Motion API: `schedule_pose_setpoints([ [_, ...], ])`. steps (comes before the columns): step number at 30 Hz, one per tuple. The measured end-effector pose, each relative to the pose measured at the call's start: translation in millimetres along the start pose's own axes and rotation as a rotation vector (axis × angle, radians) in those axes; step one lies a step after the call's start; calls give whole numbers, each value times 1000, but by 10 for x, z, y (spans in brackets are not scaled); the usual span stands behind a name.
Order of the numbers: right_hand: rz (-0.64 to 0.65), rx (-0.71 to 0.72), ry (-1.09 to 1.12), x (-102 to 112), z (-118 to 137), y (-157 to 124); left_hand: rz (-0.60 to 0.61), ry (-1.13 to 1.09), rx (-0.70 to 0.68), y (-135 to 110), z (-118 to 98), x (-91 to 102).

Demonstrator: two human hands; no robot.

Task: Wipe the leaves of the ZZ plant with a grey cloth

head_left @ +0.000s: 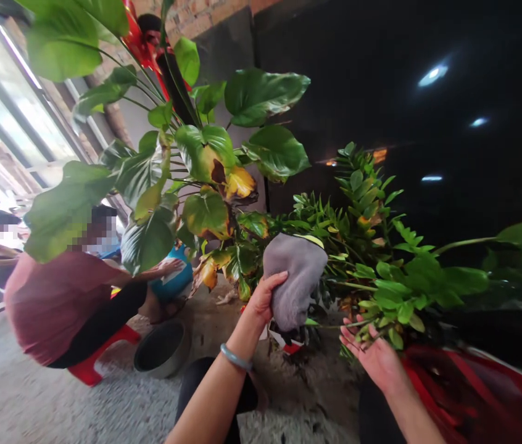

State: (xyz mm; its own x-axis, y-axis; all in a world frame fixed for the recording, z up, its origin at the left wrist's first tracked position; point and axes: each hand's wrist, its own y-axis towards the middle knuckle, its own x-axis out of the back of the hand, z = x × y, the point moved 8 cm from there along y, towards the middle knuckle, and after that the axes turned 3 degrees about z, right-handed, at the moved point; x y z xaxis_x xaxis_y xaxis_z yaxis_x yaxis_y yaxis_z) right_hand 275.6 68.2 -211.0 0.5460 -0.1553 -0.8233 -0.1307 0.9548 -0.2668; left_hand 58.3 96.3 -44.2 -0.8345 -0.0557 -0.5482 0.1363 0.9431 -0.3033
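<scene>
- Our left hand (265,300) grasps a yellow-edged grey cloth (295,277) in front of dense green foliage (358,180).
- Our right hand (376,356), palm up with fingers loosely parted, touches a low, glossy green leafy sprig (393,303).

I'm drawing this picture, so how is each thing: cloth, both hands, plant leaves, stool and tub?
Gray cloth: crumpled, held up.
Left hand: closed on the cloth.
Right hand: open, palm up.
Leaves by the right hand: mostly green.
Tall plant: some leaves yellow and brown.
Stool: sat on.
Tub: upright.
</scene>
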Motion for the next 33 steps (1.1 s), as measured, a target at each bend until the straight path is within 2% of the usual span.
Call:
schedule_pose_setpoints([
  [3, -6, -4, 9, 36, -15, 6, -112, 159, 139, -44, 538, 260],
  [4, -12, -9, 4, 56, -18, 4, -90, 209, 175, -103, 715, 310],
  [6, -24, -18, -16, 87, -19, -5, 45, 251, 226, -232, 943, 281],
  [7, -30, -19, -26, 95, -14, -12, 102, 246, 219, -279, 944, 226],
  [9, -45, -16, -31, 93, -3, -25, 148, 201, 140, -282, 724, 69],
  [12, -70, -13, -19, 62, 3, -31, 94, 100, -84, -75, 129, -177],
  [14, -69, -12, -19, 37, -3, -23, 5, 51, -190, 93, -104, -234],
  [16, -67, -10, -23, 38, -11, -13, -85, 90, -169, 196, -28, -187],
  [18, -67, -10, -22, 65, -19, -12, -111, 192, -25, 186, 302, -87],
  [20, -63, -19, -30, 97, -26, -22, -48, 269, 137, 64, 674, -4],
  [22, -55, -21, -41, 116, -22, -39, 64, 269, 206, -91, 856, -8],
  [24, -63, -10, -41, 126, -7, -54, 160, 225, 185, -180, 778, -106],
  [26, -70, 1, -36, 113, 3, -54, 223, 168, 98, -158, 517, -253],
  [28, -62, 12, -35, 83, -1, -38, 218, 107, -12, -51, 242, -332],
  [30, -51, 24, -32, 60, -11, -16, 109, 61, -81, 62, 136, -240],
  [31, -51, 28, -28, 60, -18, -6, 23, 54, -83, 91, 178, -126],
  [33, -58, 22, -22, 78, -35, 4, -135, 84, -11, 53, 421, 155],
])
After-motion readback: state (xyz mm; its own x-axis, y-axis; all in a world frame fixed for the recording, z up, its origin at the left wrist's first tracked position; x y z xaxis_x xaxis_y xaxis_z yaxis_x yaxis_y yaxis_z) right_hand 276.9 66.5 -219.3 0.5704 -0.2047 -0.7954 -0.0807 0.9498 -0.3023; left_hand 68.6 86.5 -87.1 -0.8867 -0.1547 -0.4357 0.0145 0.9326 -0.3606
